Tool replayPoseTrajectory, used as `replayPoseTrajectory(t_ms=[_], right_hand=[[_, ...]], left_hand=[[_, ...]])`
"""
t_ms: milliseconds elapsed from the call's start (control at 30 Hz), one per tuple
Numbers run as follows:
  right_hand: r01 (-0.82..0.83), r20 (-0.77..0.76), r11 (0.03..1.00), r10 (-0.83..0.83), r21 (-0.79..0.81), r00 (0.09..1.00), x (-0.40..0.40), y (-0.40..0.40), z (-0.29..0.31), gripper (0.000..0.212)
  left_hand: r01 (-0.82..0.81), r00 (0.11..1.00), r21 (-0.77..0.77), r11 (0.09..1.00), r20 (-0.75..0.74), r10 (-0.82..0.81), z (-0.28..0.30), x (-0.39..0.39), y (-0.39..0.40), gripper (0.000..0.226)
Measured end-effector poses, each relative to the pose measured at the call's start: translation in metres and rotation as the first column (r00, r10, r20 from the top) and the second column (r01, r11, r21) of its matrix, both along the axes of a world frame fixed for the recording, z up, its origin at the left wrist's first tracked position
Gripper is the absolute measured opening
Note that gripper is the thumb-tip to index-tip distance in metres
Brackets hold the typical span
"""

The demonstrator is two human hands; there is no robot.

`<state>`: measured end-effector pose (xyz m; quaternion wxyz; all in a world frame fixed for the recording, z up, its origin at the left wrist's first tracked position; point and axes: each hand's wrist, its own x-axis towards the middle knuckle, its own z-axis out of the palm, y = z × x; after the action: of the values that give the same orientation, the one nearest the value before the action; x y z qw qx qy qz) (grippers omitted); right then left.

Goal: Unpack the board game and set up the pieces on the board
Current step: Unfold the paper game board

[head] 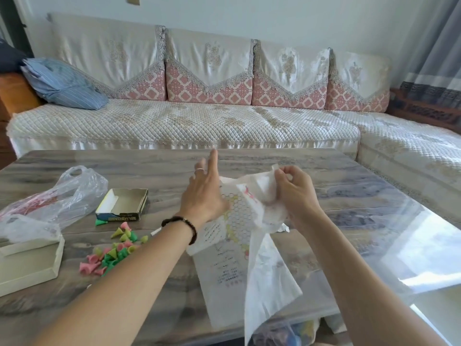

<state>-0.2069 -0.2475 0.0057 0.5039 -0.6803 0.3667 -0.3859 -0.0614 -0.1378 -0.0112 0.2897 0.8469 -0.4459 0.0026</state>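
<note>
A thin paper game board (234, 216), printed with a hexagon grid and text, is partly unfolded above the table, its lower part lying on the tabletop. My right hand (294, 191) pinches a crumpled upper fold of the sheet. My left hand (205, 193) has straight fingers, pointing up, with its palm against the sheet's left side. A heap of small pink, green and yellow cone pieces (112, 250) lies on the table to the left. The small open game box (123, 204) sits just beyond the pieces.
The grey marble-look table (349, 196) has a glossy right edge. A clear plastic bag (55, 198) and a white box lid (30, 265) lie at the far left. A quilted sofa (187, 123) with a blue pillow (62, 83) stands behind the table.
</note>
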Motion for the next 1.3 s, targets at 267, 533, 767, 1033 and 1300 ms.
replayPoseTrajectory(t_ms=[267,533,767,1033,1300], right_hand=[[0.14,-0.061,0.988,-0.143,-0.06,0.988,-0.012,-0.029,0.031,0.022],[0.22,-0.375,0.863,-0.41,-0.455,0.832,-0.015,-0.061,0.027,0.026],[-0.615,-0.722,0.479,-0.059,-0.626,0.689,0.012,-0.009,0.044,0.105],[-0.543,-0.575,0.817,0.353,-0.194,0.738,0.021,-0.004,0.027,0.022],[-0.22,-0.232,0.957,0.261,0.188,0.937,0.01,-0.028,0.032,0.012]], left_hand=[[0.072,0.994,0.11,0.991,-0.091,-0.062,0.014,0.038,0.015,0.03],[0.246,0.846,-0.117,0.962,-0.459,-0.272,0.051,0.045,0.027,0.022],[0.398,0.822,-0.116,0.91,-0.394,-0.41,0.063,0.038,0.022,0.015],[0.168,0.95,-0.182,0.969,-0.234,-0.209,0.039,0.041,0.041,0.078],[0.214,0.682,-0.29,0.933,-0.639,-0.355,-0.048,0.052,0.057,0.082]])
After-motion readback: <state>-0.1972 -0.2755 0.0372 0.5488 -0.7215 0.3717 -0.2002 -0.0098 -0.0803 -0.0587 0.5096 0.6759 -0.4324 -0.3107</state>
